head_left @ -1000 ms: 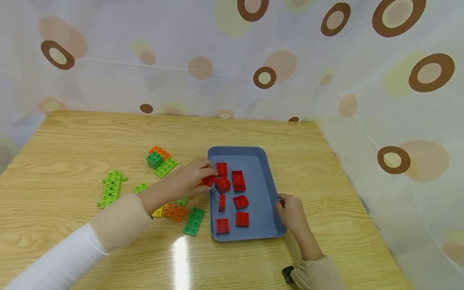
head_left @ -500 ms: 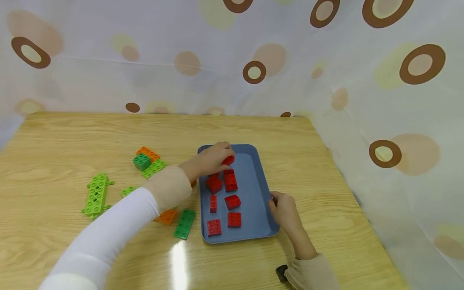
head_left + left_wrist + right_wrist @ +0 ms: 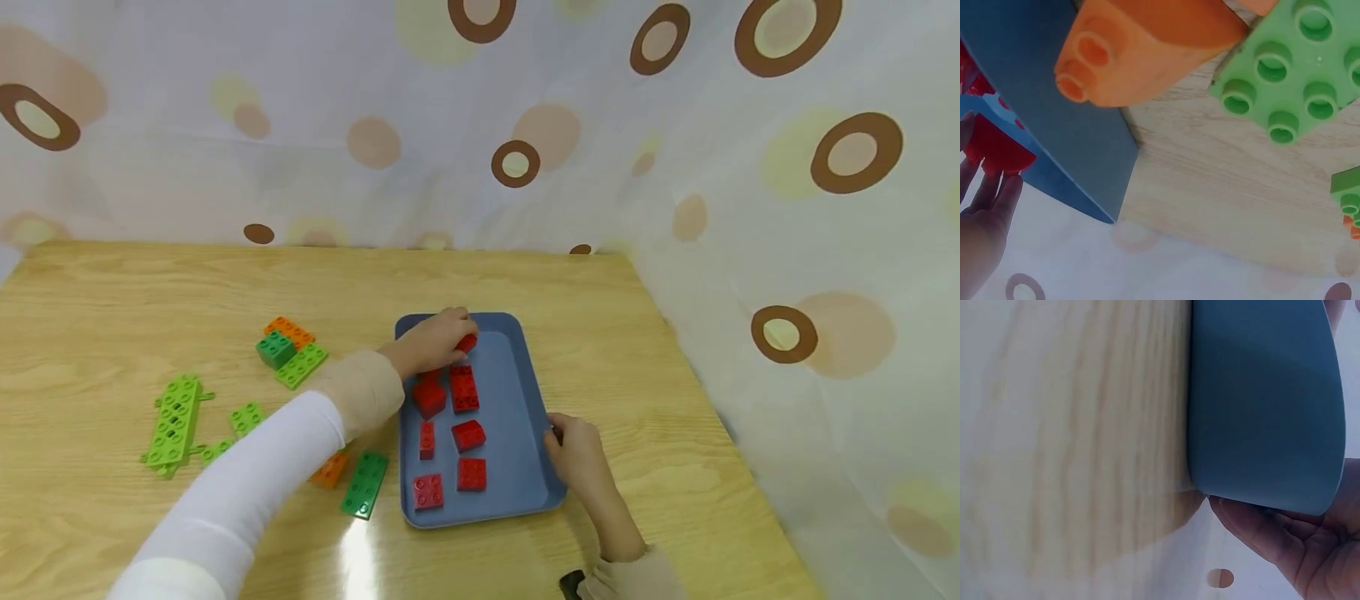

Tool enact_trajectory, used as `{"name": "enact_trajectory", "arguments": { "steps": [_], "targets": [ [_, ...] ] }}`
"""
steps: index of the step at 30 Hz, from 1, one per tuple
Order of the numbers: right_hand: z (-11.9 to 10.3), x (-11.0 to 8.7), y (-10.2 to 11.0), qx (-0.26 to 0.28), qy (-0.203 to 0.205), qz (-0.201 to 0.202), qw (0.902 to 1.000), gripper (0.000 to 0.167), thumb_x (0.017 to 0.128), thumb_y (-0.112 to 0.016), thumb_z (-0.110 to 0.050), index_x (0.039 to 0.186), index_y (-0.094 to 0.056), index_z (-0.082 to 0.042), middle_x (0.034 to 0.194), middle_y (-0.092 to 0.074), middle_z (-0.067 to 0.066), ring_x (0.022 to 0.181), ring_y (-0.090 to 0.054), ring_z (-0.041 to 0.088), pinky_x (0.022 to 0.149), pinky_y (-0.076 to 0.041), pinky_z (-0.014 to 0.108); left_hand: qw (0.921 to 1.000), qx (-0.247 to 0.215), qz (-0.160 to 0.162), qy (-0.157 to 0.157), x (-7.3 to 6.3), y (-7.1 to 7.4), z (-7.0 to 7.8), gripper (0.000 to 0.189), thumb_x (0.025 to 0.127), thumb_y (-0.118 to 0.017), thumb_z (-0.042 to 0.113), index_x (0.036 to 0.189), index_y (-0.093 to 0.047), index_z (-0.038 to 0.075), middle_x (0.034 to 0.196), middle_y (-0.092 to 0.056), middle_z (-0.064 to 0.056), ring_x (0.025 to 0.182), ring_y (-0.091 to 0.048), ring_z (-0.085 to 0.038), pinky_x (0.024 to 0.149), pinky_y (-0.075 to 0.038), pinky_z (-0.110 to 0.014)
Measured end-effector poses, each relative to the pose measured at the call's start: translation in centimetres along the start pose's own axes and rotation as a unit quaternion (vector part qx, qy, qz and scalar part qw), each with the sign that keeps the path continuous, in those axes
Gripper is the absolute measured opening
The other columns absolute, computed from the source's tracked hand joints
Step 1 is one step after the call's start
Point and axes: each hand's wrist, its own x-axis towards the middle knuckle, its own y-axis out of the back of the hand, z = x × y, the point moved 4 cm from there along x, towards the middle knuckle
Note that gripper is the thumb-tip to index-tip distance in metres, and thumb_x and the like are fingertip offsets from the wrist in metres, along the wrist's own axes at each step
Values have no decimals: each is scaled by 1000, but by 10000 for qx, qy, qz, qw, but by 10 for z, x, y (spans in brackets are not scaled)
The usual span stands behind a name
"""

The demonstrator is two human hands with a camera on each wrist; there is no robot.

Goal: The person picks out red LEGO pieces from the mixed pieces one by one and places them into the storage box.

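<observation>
My left hand [image 3: 438, 340] reaches over the far end of the blue tray [image 3: 513, 492], pinching a red building brick [image 3: 467, 342]. In the left wrist view, this brick [image 3: 997, 147] shows a slanted side, with the left fingers [image 3: 1007, 194] along its lower edge. Other red bricks [image 3: 472, 474] lie spread in the tray, some partly covered by the left hand. At the tray's right side, my right hand [image 3: 577, 454] grips the wall. Close up in the right wrist view, the right hand's thumb and palm [image 3: 1297, 550] meet the tray's edge [image 3: 1266, 412].
Left of the tray lie a dark green plate brick [image 3: 365, 485], an orange brick [image 3: 330, 471] and a long light green piece [image 3: 174, 423]. Farther back sit a green block [image 3: 275, 349] and an orange plate brick [image 3: 290, 332]. A patterned cloth [image 3: 300, 125] hangs behind the table [image 3: 585, 333].
My left hand has carried the red brick from beside the tray's left rim to inside its far end. The right hand stays at the tray's right wall. The head view has shifted slightly.
</observation>
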Motion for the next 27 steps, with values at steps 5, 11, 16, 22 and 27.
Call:
{"name": "enact_trajectory", "arguments": {
  "steps": [5,11,16,22,27],
  "targets": [
    [0,-4,-2,41,12,20,10000,24,83,-54,7,104,-63,15,63,-56,7,53,-44,9,44,-36,18,9998,116,-145,90,2,-10,-2,31,88,-63,11,117,-58,1,115,-53,-16,106,-52,-25,89,-48,-35],
    [-2,-3,0,-20,57,60,10000,25,83,-53,7,105,-62,16,63,-57,8,52,-45,10,44,-37,18,9994,235,-184,151,7,-15,-5,29,86,-64,9,113,-60,1,111,-53,-15,104,-51,-26,85,-48,-36],
    [-1,-3,1,-56,26,112,9999,25,83,-53,7,105,-63,15,64,-57,8,53,-46,10,44,-37,19,9994,314,-132,-1,10,-19,-11,23,84,-66,7,106,-62,1,103,-53,-14,96,-52,-25,82,-48,-35],
    [-3,-4,0,9,29,96,9999,25,83,-53,7,105,-63,14,62,-55,6,52,-44,9,44,-36,18,9994,292,-199,-13,9,-19,-15,26,83,-67,7,109,-63,1,103,-55,-15,95,-53,-24,84,-49,-34],
    [-2,-4,1,-10,17,148,9999,24,83,-52,7,102,-65,12,59,-52,5,52,-43,9,44,-35,18,9996,162,-218,-67,10,-19,-15,35,84,-66,8,118,-60,0,112,-54,-18,104,-53,-27,90,-48,-36]
  ]
}}
